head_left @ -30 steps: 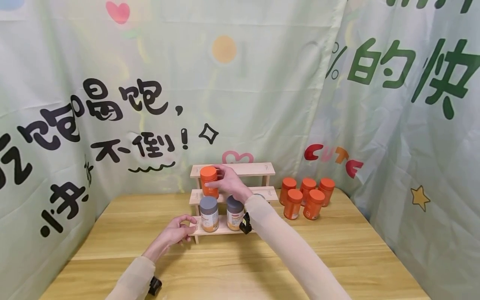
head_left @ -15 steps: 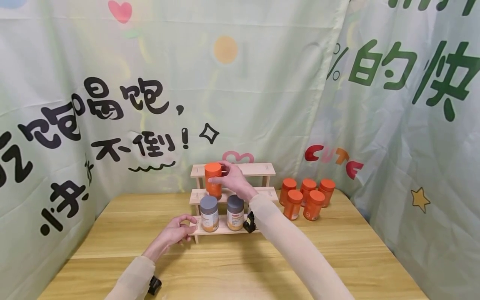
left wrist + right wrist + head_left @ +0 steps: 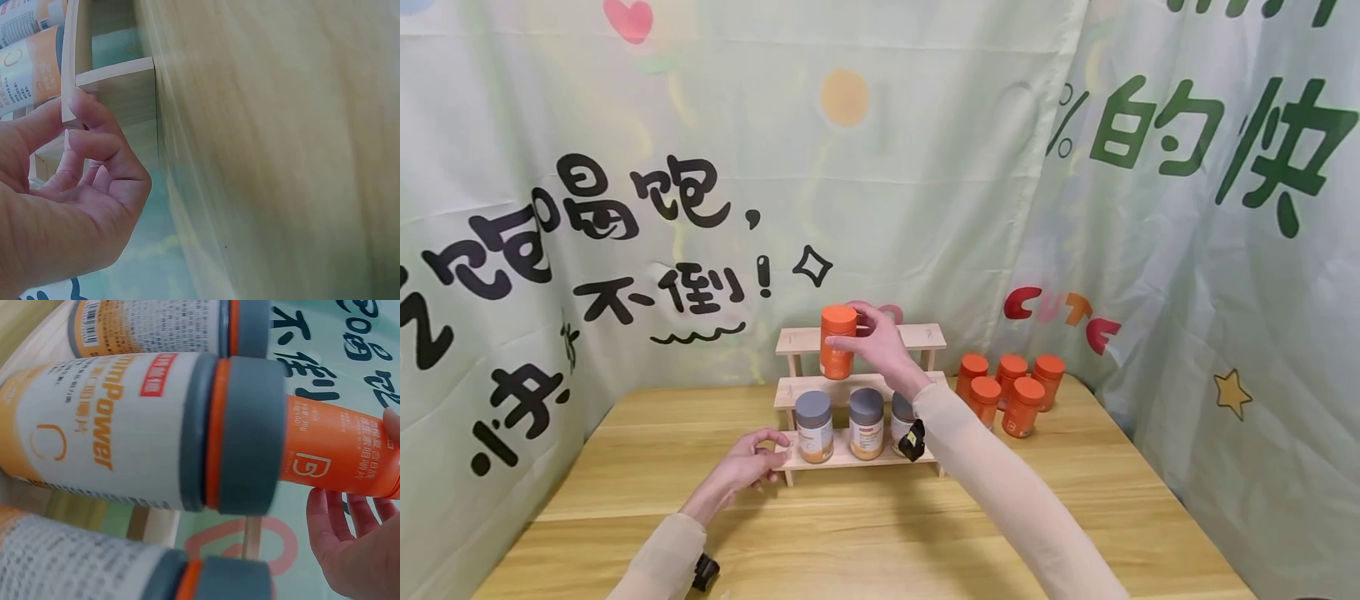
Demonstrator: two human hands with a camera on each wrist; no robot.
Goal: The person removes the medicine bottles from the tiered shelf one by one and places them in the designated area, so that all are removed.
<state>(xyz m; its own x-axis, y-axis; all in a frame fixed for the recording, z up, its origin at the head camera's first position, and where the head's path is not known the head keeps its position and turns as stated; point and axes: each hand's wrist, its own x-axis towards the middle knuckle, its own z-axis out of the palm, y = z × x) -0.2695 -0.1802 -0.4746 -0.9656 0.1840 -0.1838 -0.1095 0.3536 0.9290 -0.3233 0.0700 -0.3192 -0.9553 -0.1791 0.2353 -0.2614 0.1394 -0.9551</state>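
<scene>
Behind everything hangs a pale green printed cloth backdrop point(image 3: 925, 167). From the middle of the head view, it carries black characters between nine and ten o'clock, including "喝饱," over "不倒!", green "%的快" at two, and "CUTE" in red, pink and orange letters at three.

Below it lies a yellowish wood-grain bench point(image 3: 820, 533), bearing a three-tier pale wooden shelf rack point(image 3: 925, 336) at six o'clock.

The left grip point(image 3: 751, 460), a bare hand in a cream sleeve point(image 3: 658, 558), is at the rack's eight o'clock, with thumb and fingers curled about the end of the lowest board. The right grip point(image 3: 883, 346), at the rack's one o'clock, holds an orange plastic jar with an orange lid point(image 3: 837, 346) between thumb and fingers. That jar is upright at the rack's eleven o'clock, before the top board; whether its base touches wood cannot be told. Its label shows a white "B"-like logo and small white Chinese text.

At the rack's three o'clock, five matching orange jars point(image 3: 1024, 408) stand grouped.

Three white-and-orange jars with grey lids point(image 3: 867, 437) line the lowest board; one label reads "mmPower" in orange, its beginning unclear, beside a red patch with blurred characters.
</scene>
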